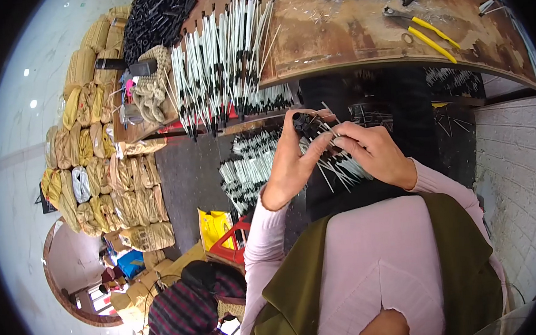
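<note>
presumably for steadiness, the left hand had its fingers curled closed round black fittings, while the right hand seemed to pinch thin rods between tightened fingers.

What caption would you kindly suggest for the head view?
Left grip and right grip hold black tubular parts and thin rods beside a wooden workbench.

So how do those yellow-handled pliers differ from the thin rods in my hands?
The pliers have thick yellow handles; the rods are slim and pale. The pliers' handles splay apart; the rods are straight. The pliers lie on the table; the rods are between your left hand and right hand.
</note>
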Demonstrator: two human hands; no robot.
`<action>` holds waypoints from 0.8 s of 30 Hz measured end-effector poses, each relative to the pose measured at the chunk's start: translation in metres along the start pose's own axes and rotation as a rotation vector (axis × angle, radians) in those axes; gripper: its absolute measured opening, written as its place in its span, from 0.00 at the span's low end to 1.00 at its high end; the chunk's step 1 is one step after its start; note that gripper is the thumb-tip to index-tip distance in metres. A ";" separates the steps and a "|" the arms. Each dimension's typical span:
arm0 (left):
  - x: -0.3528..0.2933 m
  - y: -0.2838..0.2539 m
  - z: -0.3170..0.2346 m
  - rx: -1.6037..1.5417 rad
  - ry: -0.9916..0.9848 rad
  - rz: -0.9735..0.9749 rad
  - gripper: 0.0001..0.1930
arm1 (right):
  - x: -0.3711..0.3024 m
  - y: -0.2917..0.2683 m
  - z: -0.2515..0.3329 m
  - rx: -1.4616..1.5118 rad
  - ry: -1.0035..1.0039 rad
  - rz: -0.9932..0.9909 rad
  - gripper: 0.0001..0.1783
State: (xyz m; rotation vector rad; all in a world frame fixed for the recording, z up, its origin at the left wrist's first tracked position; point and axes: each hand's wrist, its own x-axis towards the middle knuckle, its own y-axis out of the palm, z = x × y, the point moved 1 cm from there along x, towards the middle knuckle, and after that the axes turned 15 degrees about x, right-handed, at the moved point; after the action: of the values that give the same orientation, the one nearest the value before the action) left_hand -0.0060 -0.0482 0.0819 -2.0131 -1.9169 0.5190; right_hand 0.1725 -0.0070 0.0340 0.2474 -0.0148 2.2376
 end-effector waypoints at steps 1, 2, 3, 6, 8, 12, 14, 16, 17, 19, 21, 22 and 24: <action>0.000 -0.002 -0.005 0.002 -0.008 -0.006 0.16 | 0.001 0.000 0.004 0.003 -0.015 0.008 0.08; 0.000 -0.004 -0.009 -0.004 -0.016 0.023 0.16 | 0.001 0.002 0.002 0.007 -0.013 0.014 0.08; 0.001 -0.004 -0.010 -0.010 -0.023 0.055 0.16 | -0.001 0.004 -0.001 -0.003 -0.054 -0.012 0.08; 0.001 -0.005 -0.003 0.025 0.048 0.092 0.15 | -0.002 0.006 0.000 -0.055 -0.108 -0.043 0.07; 0.000 -0.002 -0.009 -0.017 0.023 0.097 0.16 | -0.003 0.007 0.001 -0.099 -0.120 -0.051 0.06; 0.001 -0.002 -0.003 -0.068 0.018 0.117 0.17 | -0.005 0.011 -0.002 -0.114 -0.149 -0.089 0.07; 0.004 -0.006 -0.004 -0.126 0.001 0.168 0.16 | -0.004 0.010 -0.003 -0.121 -0.151 -0.078 0.07; 0.009 -0.008 -0.002 -0.183 -0.014 0.215 0.16 | -0.002 0.009 -0.003 -0.137 -0.125 -0.052 0.07; 0.012 -0.009 0.001 -0.182 -0.006 0.236 0.15 | -0.002 0.010 -0.004 -0.139 -0.127 -0.050 0.07; 0.015 -0.010 0.006 -0.181 0.005 0.254 0.15 | -0.003 0.014 -0.009 -0.181 -0.145 -0.075 0.07; 0.017 -0.006 0.009 -0.088 -0.026 0.201 0.14 | -0.002 0.014 -0.008 -0.187 -0.153 -0.082 0.08; 0.017 -0.003 0.009 -0.088 -0.023 0.200 0.14 | -0.002 0.014 -0.007 -0.191 -0.157 -0.092 0.09; 0.014 0.006 0.007 -0.059 0.004 0.045 0.10 | 0.000 0.013 -0.008 -0.175 -0.149 -0.081 0.10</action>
State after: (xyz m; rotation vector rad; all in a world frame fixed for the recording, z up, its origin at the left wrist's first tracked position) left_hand -0.0037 -0.0343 0.0728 -2.0967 -1.9091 0.4742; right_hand 0.1610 -0.0142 0.0277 0.3123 -0.2746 2.1187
